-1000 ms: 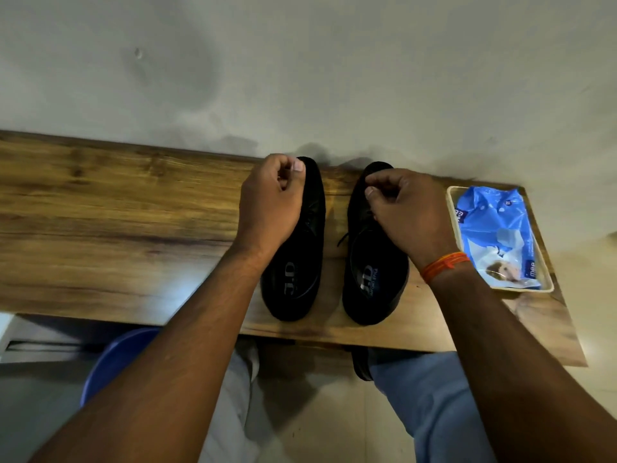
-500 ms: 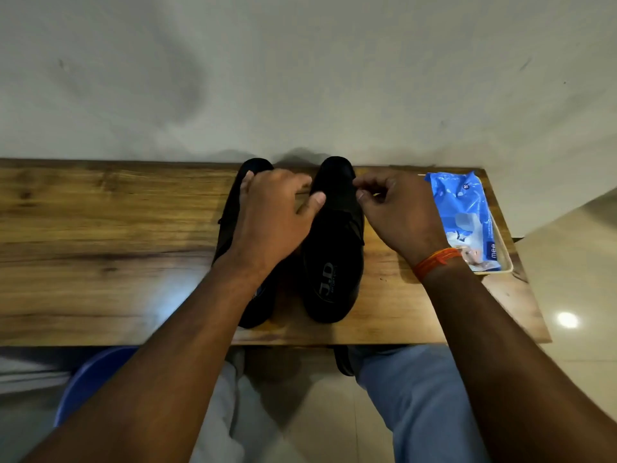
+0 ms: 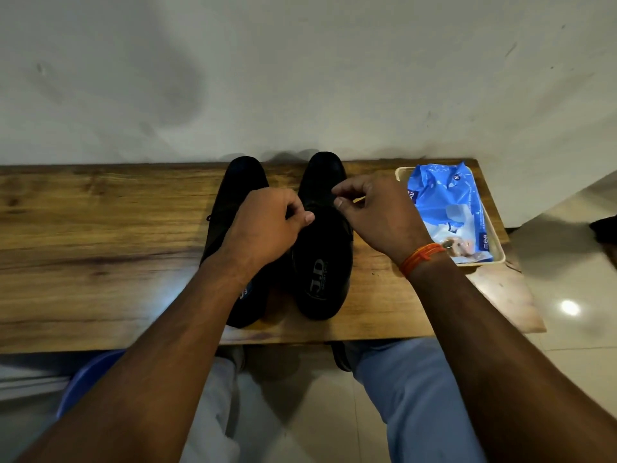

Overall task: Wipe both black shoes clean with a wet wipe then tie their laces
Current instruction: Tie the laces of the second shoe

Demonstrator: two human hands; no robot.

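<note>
Over the right-hand shoe (image 3: pixel 322 259), lying toe-to-wall on the worktop (image 3: pixel 100 248) beside its mate (image 3: pixel 238 182), left hand (image 3: pixel 263 228) and right hand (image 3: pixel 377 215) each pinch lace ends, flanking its long axis equally near.

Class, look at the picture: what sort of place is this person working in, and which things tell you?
Probably an indoor room: a wooden bench against a plain painted wall, on a glossy tiled floor.

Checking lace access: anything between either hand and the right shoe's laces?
Nothing visible. Both the left hand and right hand are already at the lace area of the right shoe, fingers pinched there. The wipes pack sits aside in its tray.
</note>
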